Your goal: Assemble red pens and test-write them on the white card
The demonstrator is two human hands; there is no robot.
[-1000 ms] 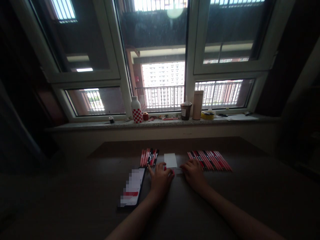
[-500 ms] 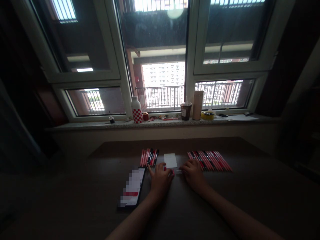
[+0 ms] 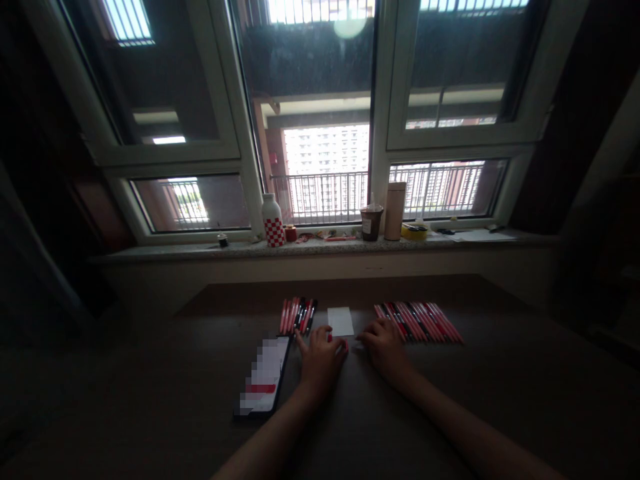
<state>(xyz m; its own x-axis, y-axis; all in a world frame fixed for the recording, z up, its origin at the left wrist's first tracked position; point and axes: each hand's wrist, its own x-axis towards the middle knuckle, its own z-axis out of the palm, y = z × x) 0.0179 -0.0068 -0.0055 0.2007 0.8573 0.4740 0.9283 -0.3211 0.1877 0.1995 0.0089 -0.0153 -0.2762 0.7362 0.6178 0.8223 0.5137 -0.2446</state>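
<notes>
My left hand [image 3: 320,360] rests on the table with its fingers curled down. Between its thumb and fingers shows a small red object [image 3: 345,345], mostly hidden. Just beyond the fingertips lies a square of white paper [image 3: 341,321]. Facing it from the right, my right hand [image 3: 386,348] has its thumb and fingers drawn together, and a faint pale tip shows at them; what it is I cannot make out. Behind this hand spreads a row of red and black pens [image 3: 425,321]. A smaller group of similar pens [image 3: 297,315] lies past my left hand.
A phone [image 3: 265,377] with a lit, partly blurred screen lies left of my left hand. On the windowsill stand a red-checked white bottle [image 3: 273,220], a lidded drink cup [image 3: 371,223], a tall tan flask [image 3: 395,212] and a yellow tape roll [image 3: 414,232].
The pale thin thing at my right fingertips shows less than before. That hand has shifted slightly left; my left hand stays almost in place.
</notes>
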